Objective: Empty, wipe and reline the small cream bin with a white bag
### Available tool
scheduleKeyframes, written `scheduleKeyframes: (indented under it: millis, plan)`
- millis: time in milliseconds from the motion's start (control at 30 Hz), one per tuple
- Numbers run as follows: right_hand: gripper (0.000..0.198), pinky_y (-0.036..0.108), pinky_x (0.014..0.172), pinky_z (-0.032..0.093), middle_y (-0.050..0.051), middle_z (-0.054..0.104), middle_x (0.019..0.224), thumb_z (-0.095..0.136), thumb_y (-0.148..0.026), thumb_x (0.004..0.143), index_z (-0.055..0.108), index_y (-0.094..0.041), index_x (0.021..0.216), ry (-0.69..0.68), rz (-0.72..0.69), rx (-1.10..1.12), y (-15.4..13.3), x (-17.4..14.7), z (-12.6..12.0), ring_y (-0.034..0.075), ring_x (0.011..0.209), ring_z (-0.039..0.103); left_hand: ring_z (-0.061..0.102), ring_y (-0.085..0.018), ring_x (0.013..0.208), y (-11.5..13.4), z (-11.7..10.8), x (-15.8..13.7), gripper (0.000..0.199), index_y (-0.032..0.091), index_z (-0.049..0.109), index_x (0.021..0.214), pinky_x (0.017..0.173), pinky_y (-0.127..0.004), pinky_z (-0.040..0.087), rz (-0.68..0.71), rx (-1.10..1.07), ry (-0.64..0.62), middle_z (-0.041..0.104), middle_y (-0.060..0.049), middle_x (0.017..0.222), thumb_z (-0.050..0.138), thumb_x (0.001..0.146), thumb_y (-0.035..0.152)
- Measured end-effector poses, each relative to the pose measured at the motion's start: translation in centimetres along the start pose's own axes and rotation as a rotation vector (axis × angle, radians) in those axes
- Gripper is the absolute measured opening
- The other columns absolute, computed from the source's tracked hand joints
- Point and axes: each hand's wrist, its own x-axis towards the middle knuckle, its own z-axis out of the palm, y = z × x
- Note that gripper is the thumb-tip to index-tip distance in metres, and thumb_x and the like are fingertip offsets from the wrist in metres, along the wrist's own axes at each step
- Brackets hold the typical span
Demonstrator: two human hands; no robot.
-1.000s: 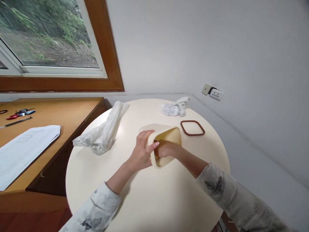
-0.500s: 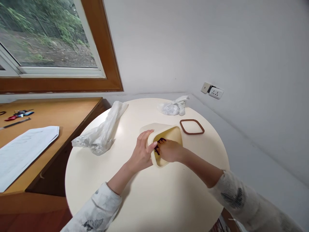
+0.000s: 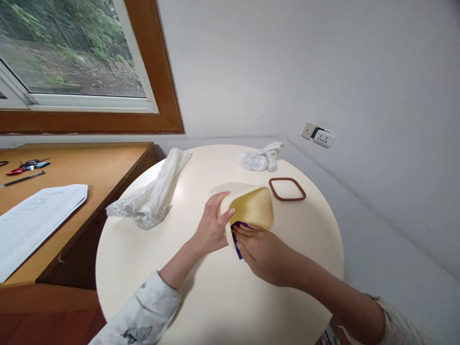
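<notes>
A cream-coloured plastic bin (image 3: 257,206) is tipped on the round table, its mouth turned toward me. My left hand (image 3: 212,225) grips its left rim, thumb over the edge and fingers along the outside. At the lower rim my right hand (image 3: 260,251) presses a dark purple cloth (image 3: 237,239) against the bin's inner side and edge. Part of the cloth sticks out below the rim; the rest lies under my fingers. A brown rounded-square ring (image 3: 287,198) lies flat on the table to the right of the bin.
On the round white table (image 3: 215,306) a crumpled clear plastic bag (image 3: 151,196) lies to the left and a knotted white bag (image 3: 262,158) at the back. A wooden desk (image 3: 108,165) on the left bears paper sheets (image 3: 39,220), a knife (image 3: 23,178) and keys (image 3: 30,165).
My right hand has drawn back from inside the bin toward me, bringing the purple cloth to the lower rim. My left hand and the bin have stayed nearly still.
</notes>
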Motion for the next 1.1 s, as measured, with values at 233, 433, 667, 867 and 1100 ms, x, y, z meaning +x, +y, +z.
scheduleKeyframes:
  millis: [233,433,667,867,1100]
  plan:
    - [0.03,0.038,0.1,0.037,0.01,0.063,0.105,0.03,-0.022,0.093,0.059,-0.014,0.095,0.058,-0.018,0.076,-0.2,0.3,0.9,0.019,0.105,0.055,0.03,-0.033,0.125,-0.3,-0.3,0.2,0.106,0.04,0.001,0.14,0.095,-0.056,0.035,-0.016,0.007,0.022,0.022,-0.014,0.14,0.074,0.064,0.031]
    - [0.053,0.043,0.108,0.026,0.016,0.049,0.132,0.041,-0.043,0.089,0.043,-0.01,0.13,0.079,0.058,-0.137,2.9,-0.3,2.8,0.025,0.126,0.041,0.031,-0.033,0.126,-0.3,-0.5,0.5,0.106,0.041,0.005,0.14,0.096,-0.056,0.035,0.026,-0.021,0.003,0.024,-0.013,0.139,0.077,0.062,0.033]
    - [0.043,0.039,0.108,0.026,0.019,0.053,0.126,0.035,-0.011,0.087,0.045,-0.003,0.128,0.068,-0.032,-0.262,4.6,0.7,3.6,0.024,0.122,0.046,0.025,-0.036,0.132,-0.8,-1.5,0.5,0.116,0.04,0.002,0.141,0.099,-0.058,0.032,-0.007,-0.114,-0.069,0.02,-0.016,0.144,0.08,0.056,0.038]
    - [0.034,0.032,0.07,0.047,0.015,0.065,0.095,0.033,-0.021,0.09,0.049,-0.007,0.116,0.008,0.189,-0.059,2.0,2.1,2.1,0.023,0.081,0.063,0.03,-0.031,0.133,-1.5,-1.0,-0.9,0.098,0.027,0.002,0.143,0.106,-0.061,0.021,-0.177,-0.115,-0.047,0.03,-0.02,0.143,0.07,0.072,0.03]
    - [0.025,0.026,0.058,0.041,0.008,0.062,0.082,0.028,-0.027,0.091,0.049,-0.016,0.097,0.019,0.304,0.388,-0.1,4.3,0.2,0.018,0.07,0.058,0.014,-0.035,0.137,-1.9,0.4,-1.3,0.097,0.025,-0.007,0.143,0.104,-0.064,0.019,-0.159,-0.008,-0.019,0.015,-0.022,0.146,0.063,0.076,0.025]
